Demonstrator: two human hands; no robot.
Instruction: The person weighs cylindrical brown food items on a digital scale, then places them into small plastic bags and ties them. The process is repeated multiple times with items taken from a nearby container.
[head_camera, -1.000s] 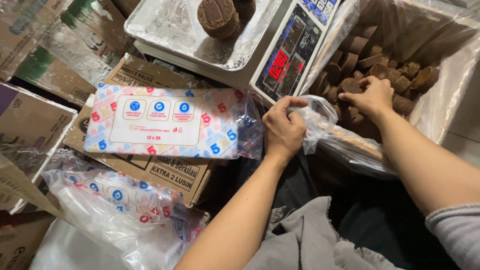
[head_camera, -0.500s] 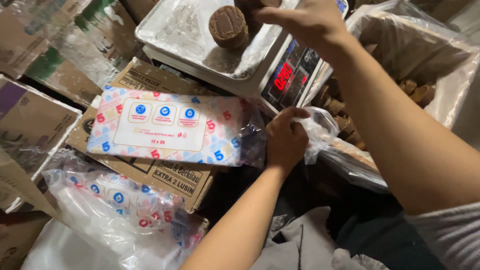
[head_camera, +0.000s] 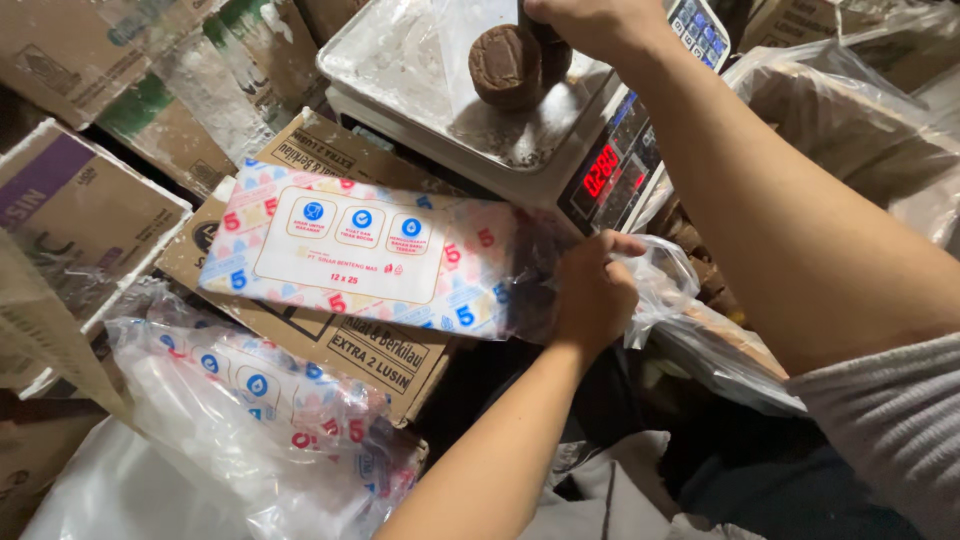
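My left hand (head_camera: 592, 296) is closed on the mouth of a small clear plastic bag (head_camera: 668, 285), just below the weighing scale's front. My right hand (head_camera: 588, 22) reaches over the scale's metal pan (head_camera: 400, 60) at the top edge of view, fingers closed on a dark brown block (head_camera: 552, 58). A second, round brown block (head_camera: 505, 66) lies on the pan beside it, on a clear plastic sheet. The scale's red display (head_camera: 601, 170) is lit.
A flat printed pack of plastic bags (head_camera: 370, 250) lies on a cardboard box (head_camera: 375, 350) left of my left hand. Another opened pack (head_camera: 250, 400) sits lower left. A large plastic-lined sack (head_camera: 850, 110) stands at the right. Stacked cartons (head_camera: 80, 200) fill the left.
My right hand has lifted out of the sack at the right and moved left and up over the scale pan with a brown block. My left hand has kept hold of the clear bag.
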